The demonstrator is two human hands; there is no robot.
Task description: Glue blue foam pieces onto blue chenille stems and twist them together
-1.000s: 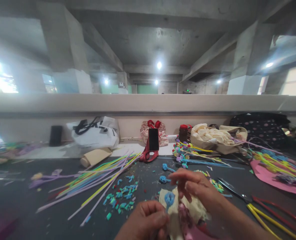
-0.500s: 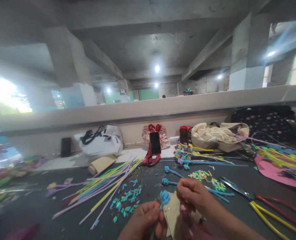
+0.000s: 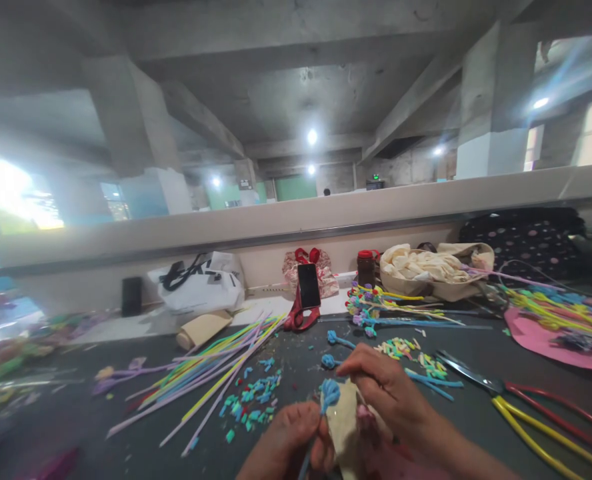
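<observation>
right hand [image 3: 385, 387] nearer; left [image 3: 296, 430] holds one flower [image 3: 331, 393]

hands [image 3: 389, 388]: both bare | right forearm [image 3: 459, 445]: bare, narrowing to the wrist | left wrist [image 3: 266, 457]: bare

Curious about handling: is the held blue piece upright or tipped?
Upright, leaning slightly: its looped head is above the left hand, its stem below.

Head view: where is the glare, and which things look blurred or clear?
In the head view, the left-edge opening is washed out white; a right ceiling lamp throws a streak; the lower-left purple object is blurred; the held blue piece looks clearer.
</observation>
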